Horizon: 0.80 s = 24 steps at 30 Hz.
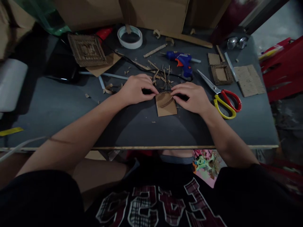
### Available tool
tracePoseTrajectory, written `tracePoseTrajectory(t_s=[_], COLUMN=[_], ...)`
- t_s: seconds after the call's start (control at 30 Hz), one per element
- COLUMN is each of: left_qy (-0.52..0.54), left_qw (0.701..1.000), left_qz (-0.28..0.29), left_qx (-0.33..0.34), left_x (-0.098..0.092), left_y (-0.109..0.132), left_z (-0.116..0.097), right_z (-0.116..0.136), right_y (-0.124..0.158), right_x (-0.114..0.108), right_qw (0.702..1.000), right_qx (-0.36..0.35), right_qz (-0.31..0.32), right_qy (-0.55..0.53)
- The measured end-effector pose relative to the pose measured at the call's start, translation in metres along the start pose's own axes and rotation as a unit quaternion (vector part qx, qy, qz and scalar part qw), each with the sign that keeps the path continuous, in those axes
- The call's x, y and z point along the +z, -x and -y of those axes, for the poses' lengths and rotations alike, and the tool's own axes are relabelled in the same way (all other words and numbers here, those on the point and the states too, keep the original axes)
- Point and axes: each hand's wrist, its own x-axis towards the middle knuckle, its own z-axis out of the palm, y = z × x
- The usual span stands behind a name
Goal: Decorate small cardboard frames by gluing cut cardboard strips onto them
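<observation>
A small flat square of brown cardboard (167,111) lies on the dark table in front of me. A thin corrugated cardboard strip (166,103) bends along its far edge and folds back over its face from the far right corner. At the far left corner, my left hand (137,90) pinches the strip's end between thumb and fingertips. My right hand (193,97) is closed on the strip at the far right corner, where it bends. The fingertips partly hide the square's far corners.
Cardboard scraps (161,75) lie just beyond my hands. Farther back are a blue glue gun (183,60) and a tape roll (130,37). Scissors (221,94) and a small cardboard frame (222,75) lie right; a larger ridged cardboard piece (87,50) is left.
</observation>
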Motion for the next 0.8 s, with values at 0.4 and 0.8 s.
tracePoseTrajectory(t_s=[0.4, 0.8], left_qy=[-0.026, -0.043], left_qw=[1.000, 0.999], left_qz=[-0.005, 0.007], left_qx=[0.010, 0.013], left_x=[0.0034, -0.0012], left_y=[0.0022, 0.0004], left_z=[0.0009, -0.0060], right_z=[0.0028, 0.0011], right_y=[-0.0008, 0.0010], right_x=[0.0092, 0.0077], right_qw=[0.996, 0.999], right_qx=[0.052, 0.032], right_qz=[-0.056, -0.011], right_qy=[-0.051, 0.013])
